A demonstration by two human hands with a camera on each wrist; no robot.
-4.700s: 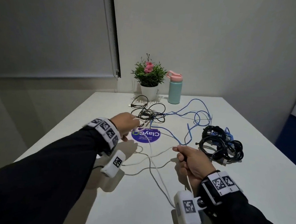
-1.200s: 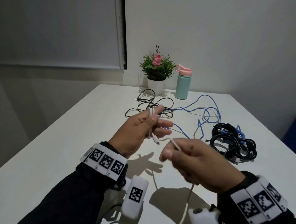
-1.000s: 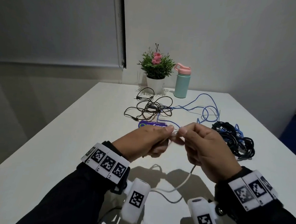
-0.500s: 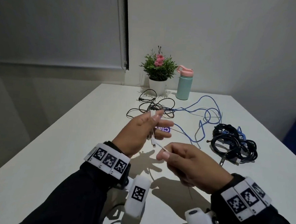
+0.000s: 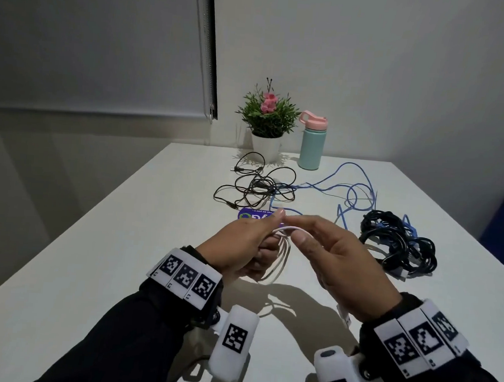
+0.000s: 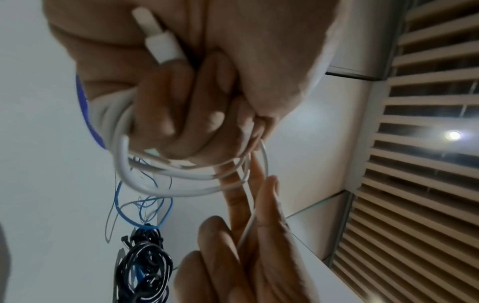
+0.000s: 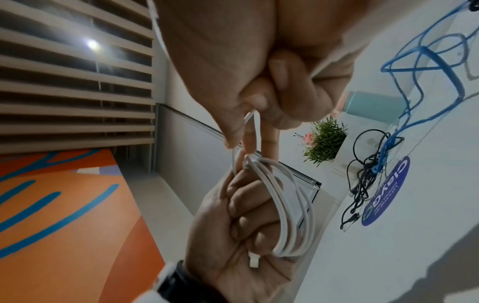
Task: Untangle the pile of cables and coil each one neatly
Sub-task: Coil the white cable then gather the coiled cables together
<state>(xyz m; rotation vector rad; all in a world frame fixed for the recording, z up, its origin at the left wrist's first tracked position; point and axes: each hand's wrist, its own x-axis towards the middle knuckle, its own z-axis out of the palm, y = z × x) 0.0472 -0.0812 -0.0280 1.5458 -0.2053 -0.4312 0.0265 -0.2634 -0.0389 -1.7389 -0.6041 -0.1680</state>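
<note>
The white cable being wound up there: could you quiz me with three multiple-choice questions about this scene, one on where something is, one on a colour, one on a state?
1. Where is the potted plant?
A. left of the bottle
B. on the floor
C. in a hand

2. What colour is the loose cable beyond the sticker?
A. red
B. blue
C. yellow

3. What state is the white cable in?
A. flat on the table
B. knotted to the bottle
C. looped in the left hand

Answers: 1 A, they stand side by side at the far edge. 2 B, plainly blue. 3 C, loops hang from the left hand while the right hand pinches a strand.
</note>
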